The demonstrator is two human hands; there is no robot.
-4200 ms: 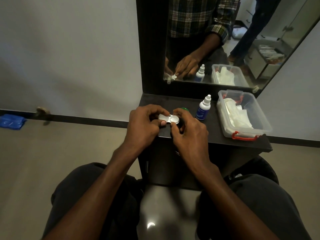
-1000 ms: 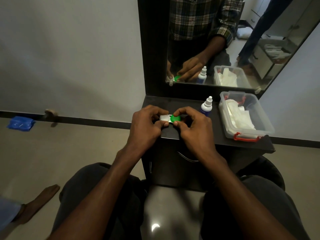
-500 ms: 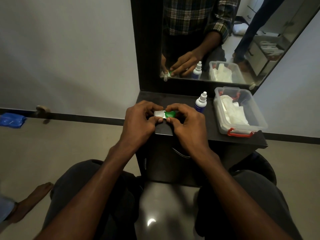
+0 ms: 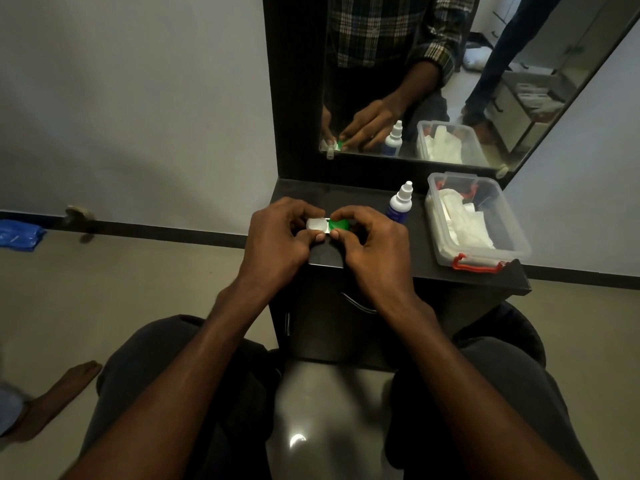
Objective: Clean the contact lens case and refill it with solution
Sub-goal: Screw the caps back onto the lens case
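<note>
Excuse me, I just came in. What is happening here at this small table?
A seated person holds a small contact lens case with both hands over a dark vanity table. The left hand grips the side with the white cap; the right hand pinches the green cap. A white dropper bottle with a blue label stands nearby, untouched, beside a clear plastic box with red clips holding white tissues.

A dark counter (image 4: 450, 271) stands against a mirror. On it, toward the back, stands a small white-capped dropper bottle (image 4: 400, 203) (upright), and just right of it sits a clear plastic box (image 4: 485, 252) with a red latch, holding what looks like white tissue.
</note>
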